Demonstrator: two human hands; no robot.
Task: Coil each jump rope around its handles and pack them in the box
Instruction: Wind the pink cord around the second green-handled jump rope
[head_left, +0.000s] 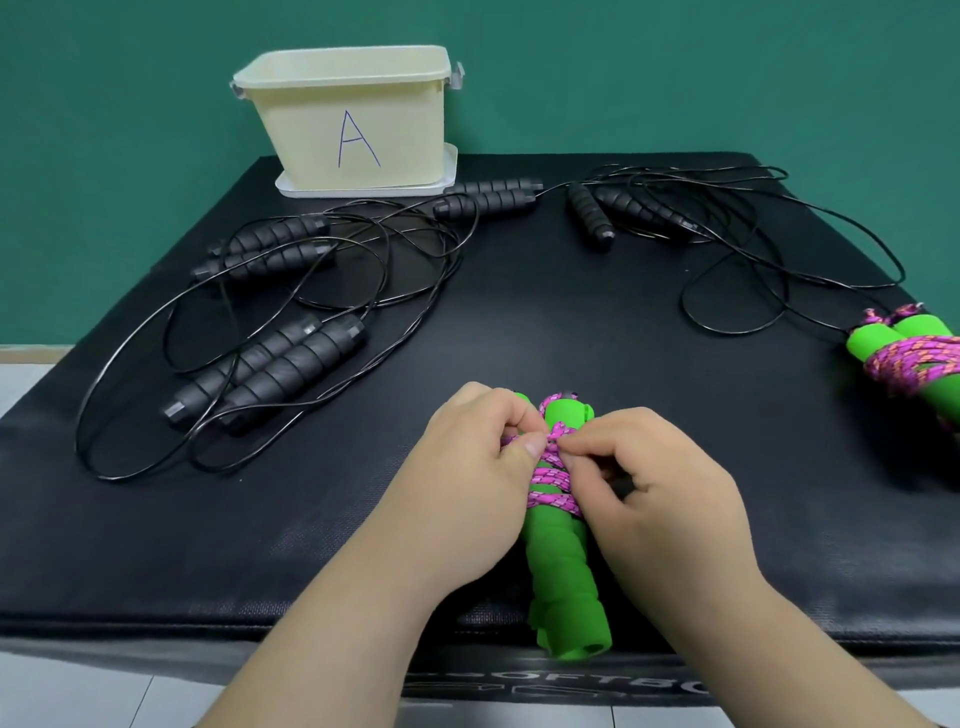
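A pair of green foam handles (563, 582) lies at the near edge of the black mat, with pink braided rope (553, 480) wound round their upper half. My left hand (467, 483) and my right hand (654, 493) both pinch the pink rope near the top of the coil, fingertips almost meeting. A second green-handled rope (906, 364), coiled in pink, lies at the right edge. The cream box marked "A" (348, 119) stands open at the far side.
Several black jump ropes lie loose on the black mat (519, 322): handle pairs at the left (270, 249), near left (270, 369), by the box (488, 197) and far right (623, 210), with thin black cords looping widely around them.
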